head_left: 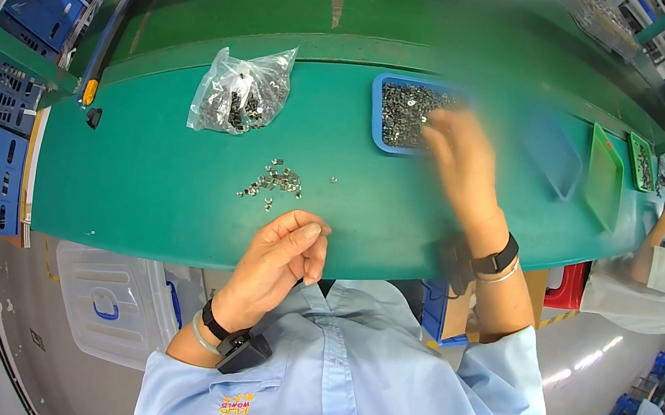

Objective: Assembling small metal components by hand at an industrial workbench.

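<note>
a: where are the small metal pieces (403, 114)?

b: most fill the blue tray (376, 123) on the green counter (134, 183). a loose pile (284, 182) lies in front of the left hand (283, 252), with one stray piece (334, 180) just to its right.

a: why the tray?

b: its raised walls probably keep so many tiny parts from sliding about. it sits within easy reach of the right hand (463, 155), which is over its right side.

a: and that grip?

b: fingers bent and partly spread, pointing left over the pieces. blur hides the detail, so i cannot tell whether it has hold of one.

a: the left?

b: its grip is curled in loosely, thumb by the forefinger, near the counter's front edge. that pose would suit something tiny, but i cannot tell whether the tips meet on anything.

a: and the clear bag (239, 95)?

b: it rests behind the pile, with more pieces inside. spreading the pile thinly in front of it likely makes single pieces easier to see and pick out.
</note>
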`<state>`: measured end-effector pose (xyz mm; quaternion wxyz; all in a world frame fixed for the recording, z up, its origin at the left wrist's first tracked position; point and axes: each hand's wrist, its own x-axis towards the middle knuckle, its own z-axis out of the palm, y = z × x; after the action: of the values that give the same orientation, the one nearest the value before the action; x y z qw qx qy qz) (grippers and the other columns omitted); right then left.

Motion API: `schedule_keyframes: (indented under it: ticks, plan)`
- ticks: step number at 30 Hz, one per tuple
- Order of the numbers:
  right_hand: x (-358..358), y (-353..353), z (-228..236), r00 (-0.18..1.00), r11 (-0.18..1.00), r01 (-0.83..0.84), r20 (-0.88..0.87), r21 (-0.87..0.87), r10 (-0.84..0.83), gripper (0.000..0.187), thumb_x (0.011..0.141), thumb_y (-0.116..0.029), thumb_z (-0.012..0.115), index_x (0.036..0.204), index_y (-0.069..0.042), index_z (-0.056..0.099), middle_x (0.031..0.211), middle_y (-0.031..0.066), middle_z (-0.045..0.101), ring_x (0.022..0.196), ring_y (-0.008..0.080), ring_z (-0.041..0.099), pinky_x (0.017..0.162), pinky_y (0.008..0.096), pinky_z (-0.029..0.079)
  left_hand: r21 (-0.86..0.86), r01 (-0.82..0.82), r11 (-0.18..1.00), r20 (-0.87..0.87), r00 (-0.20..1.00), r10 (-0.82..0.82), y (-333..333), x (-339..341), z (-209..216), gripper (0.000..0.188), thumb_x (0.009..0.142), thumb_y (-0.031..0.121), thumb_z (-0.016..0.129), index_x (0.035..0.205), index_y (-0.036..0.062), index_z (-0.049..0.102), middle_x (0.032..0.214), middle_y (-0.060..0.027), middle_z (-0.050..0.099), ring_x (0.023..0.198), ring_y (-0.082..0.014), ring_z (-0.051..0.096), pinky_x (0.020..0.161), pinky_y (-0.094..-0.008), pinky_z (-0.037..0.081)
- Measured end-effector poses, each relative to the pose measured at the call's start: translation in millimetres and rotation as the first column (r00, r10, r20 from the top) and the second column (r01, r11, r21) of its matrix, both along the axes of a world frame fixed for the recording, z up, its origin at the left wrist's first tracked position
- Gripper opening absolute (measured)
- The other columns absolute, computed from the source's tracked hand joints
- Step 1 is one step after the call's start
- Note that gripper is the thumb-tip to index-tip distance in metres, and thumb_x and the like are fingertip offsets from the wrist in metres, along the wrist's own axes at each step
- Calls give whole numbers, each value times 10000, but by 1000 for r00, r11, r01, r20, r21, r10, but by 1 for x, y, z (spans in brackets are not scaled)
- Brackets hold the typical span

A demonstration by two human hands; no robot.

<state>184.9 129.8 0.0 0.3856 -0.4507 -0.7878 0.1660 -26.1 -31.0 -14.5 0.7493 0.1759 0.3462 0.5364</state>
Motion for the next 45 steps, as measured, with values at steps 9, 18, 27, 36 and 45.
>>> schedule_keyframes:
  ticks: [9,18,27,36,45]
  plan:
    - [-65,-45,-18,885,966,-248,387,-78,259,135,793,-161,664,879,-66,624,800,66,586,765,267,591,639,369,479,-32,-6,999,48,999,7,-3,-13,-6,163,944,166,526,990,14,561,715,-44,556,573,-124,508,505,-240,412]
    - [-56,-58,-7,883,889,-457,102,-36,458,152,739,-110,712,858,-81,622,811,54,598,754,249,585,635,346,464,-40,-44,998,35,998,46,-2,-13,-3,180,954,182,506,998,11,543,742,-56,576,557,-121,524,486,-248,413]
    - [-32,-77,3,860,859,-509,-83,-55,504,227,722,-74,733,915,-81,612,854,51,615,772,237,590,655,335,467,21,23,1000,4,1000,-23,8,9,5,192,943,187,541,1047,26,549,753,-44,584,589,-116,529,509,-242,421]
    - [-20,-84,-2,893,905,-419,-151,72,425,244,725,-93,718,940,-94,605,861,37,585,787,231,583,670,334,465,31,69,997,139,988,-73,11,23,4,198,935,187,554,1069,40,555,705,-45,572,557,-117,518,494,-243,405]
    - [-16,-88,-4,943,939,-312,-71,145,325,232,723,-87,713,921,-88,593,904,42,569,827,243,565,711,352,443,9,38,999,8,999,-38,12,36,11,210,933,199,560,1065,36,556,695,-44,569,544,-115,510,484,-239,400]
